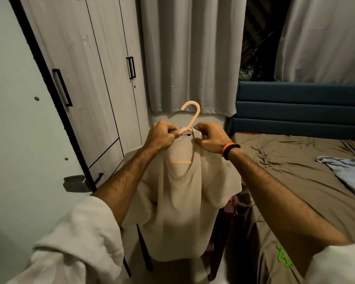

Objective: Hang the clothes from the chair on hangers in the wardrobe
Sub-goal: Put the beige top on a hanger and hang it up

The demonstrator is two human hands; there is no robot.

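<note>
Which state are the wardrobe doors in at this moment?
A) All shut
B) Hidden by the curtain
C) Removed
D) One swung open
A: the wardrobe doors sit flush and shut while the left hand and right hand grip the collar of the beige shirt on the orange hanger.

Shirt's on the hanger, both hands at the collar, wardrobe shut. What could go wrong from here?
1. The wardrobe doors are closed; freeing a hand for a handle leaves one grip, and the beige shirt may slip off the orange hanger.
2. Left hand and right hand pinch only the collar; the shoulders look unevenly draped, so it may hang crooked.
</note>
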